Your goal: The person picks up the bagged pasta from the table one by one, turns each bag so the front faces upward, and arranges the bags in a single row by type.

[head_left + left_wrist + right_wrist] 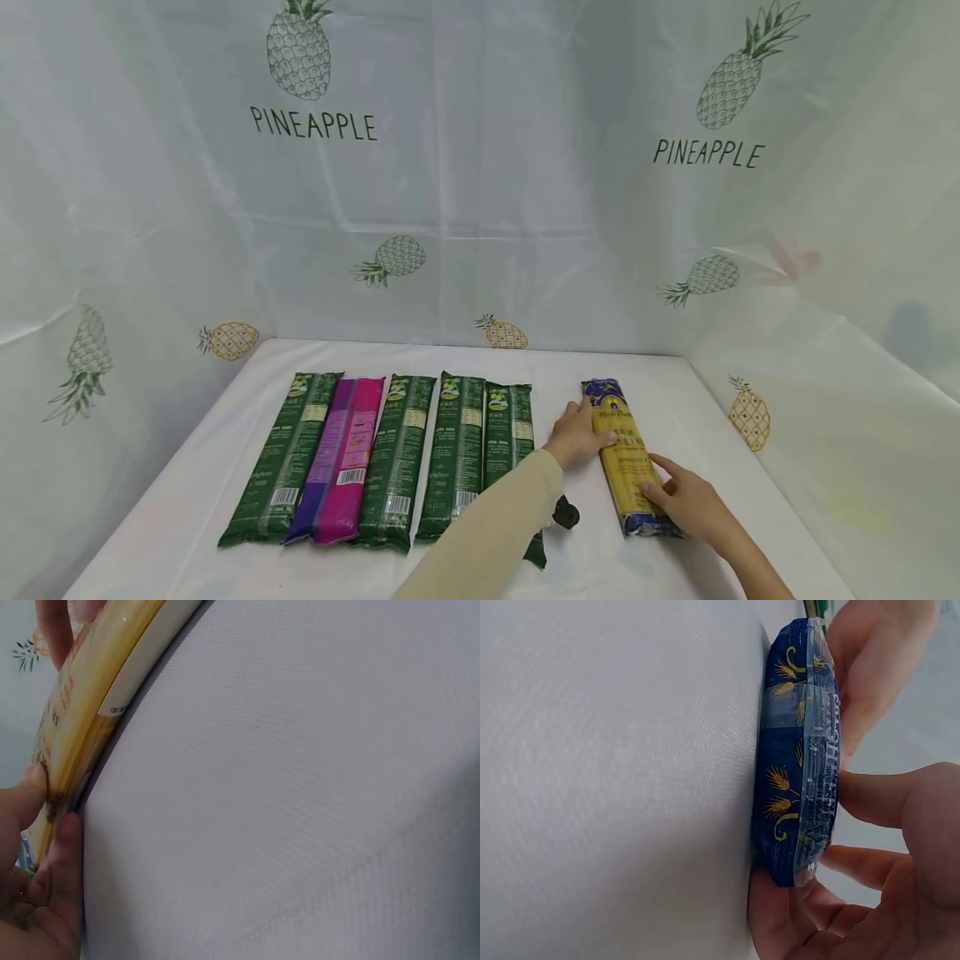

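Note:
A yellow spaghetti packet point(627, 458) with dark blue ends lies slightly slanted on the right part of the table. My left hand point(577, 435) grips its upper left side, with the thumb on top. Lower down, my right hand point(693, 504) holds the right edge, thumb over the front face. In the left wrist view, strands show through the clear side of the packet point(112, 682), between thumb and fingers. The right wrist view shows the packet's blue end point(791, 772) close up, with right fingertips point(769, 900) at its lower edge against the cloth.
Left of my arm lie several green spaghetti packets point(396, 458) in a row, with one pink and purple packet point(356, 458) among them. My left sleeve point(487, 533) crosses the rightmost green one. Pineapple-print sheeting point(480, 183) encloses the white table point(172, 500).

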Demonstrator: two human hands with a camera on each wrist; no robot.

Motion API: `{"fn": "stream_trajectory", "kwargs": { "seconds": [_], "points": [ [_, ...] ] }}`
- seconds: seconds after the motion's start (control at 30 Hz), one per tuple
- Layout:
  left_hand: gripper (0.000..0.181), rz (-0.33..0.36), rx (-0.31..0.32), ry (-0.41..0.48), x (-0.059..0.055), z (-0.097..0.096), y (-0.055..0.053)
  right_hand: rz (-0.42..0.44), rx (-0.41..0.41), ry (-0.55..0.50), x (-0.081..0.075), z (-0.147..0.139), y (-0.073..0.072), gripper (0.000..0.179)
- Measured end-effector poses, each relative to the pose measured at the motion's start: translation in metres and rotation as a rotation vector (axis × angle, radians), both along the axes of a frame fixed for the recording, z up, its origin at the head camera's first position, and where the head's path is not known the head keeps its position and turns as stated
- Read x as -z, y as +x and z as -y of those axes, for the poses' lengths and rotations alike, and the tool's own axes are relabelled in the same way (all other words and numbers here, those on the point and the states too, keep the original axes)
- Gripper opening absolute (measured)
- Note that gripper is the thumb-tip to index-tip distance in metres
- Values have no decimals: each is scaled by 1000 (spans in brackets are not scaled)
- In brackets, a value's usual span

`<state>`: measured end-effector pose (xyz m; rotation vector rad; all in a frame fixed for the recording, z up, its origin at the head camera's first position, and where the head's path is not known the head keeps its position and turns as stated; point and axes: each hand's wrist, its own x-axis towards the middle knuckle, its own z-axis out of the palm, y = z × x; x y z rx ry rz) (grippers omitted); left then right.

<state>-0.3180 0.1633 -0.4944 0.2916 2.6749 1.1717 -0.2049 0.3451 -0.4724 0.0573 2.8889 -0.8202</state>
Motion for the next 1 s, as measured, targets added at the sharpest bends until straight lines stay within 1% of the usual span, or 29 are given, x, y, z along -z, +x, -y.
{"fn": "stream_trajectory", "kwargs": {
  "seconds": [0.03, 0.07, 0.13, 0.23, 0.27, 0.3, 0.33, 0.4, 0.47, 0.5, 0.57, 0.63, 0.73, 0.8, 0.87, 0.93, 1.0],
  "points": [
    [88, 4, 5, -3, 2, 0, -2, 2, 5, -2, 0, 0, 1, 76],
    [87, 14, 13, -5, -1, 2, -2, 4, 10, -4, -1, 0, 1, 76],
    [86, 35, 29, -12, -2, 4, -2, 3, 7, 1, -1, -1, 4, 79],
    [84, 78, 78, 11, -13, 14, 3, 0, 6, 0, -3, -1, 7, 81],
    [83, 87, 100, 34, -18, 18, 5, -9, 1, 0, -5, 0, 8, 80],
    [84, 97, 135, 59, -19, 22, 4, -19, -4, -3, -6, 0, 9, 79],
    [84, 117, 168, 102, -22, 28, 5, -33, -7, -5, -8, 1, 10, 78],
    [82, 187, 230, 218, -28, 41, 4, -62, -12, -11, -13, 4, 12, 74],
    [81, 268, 283, 310, -32, 53, 3, -97, -24, -14, -18, 8, 15, 70],
    [80, 304, 301, 341, -33, 60, 3, -112, -27, -15, -20, 10, 17, 67],
    [76, 334, 313, 363, -36, 72, 4, -146, -35, -18, -24, 15, 20, 61],
    [73, 303, 334, 321, -38, 85, 4, -173, -51, -40, -27, 21, 23, 56],
    [66, 238, 381, 274, -45, 109, 6, -175, -58, -114, -30, 33, 26, 51],
    [61, 210, 418, 263, -53, 130, 8, -161, -62, -175, -31, 43, 28, 51],
    [56, 189, 449, 261, -64, 153, 12, -143, -52, -236, -32, 55, 30, 53],
    [53, 161, 462, 243, -75, 177, 15, -124, -39, -287, -33, 68, 31, 56],
    [52, 131, 453, 223, -84, 203, 17, -114, -46, -346, -33, 84, 32, 61]
  ]
}}
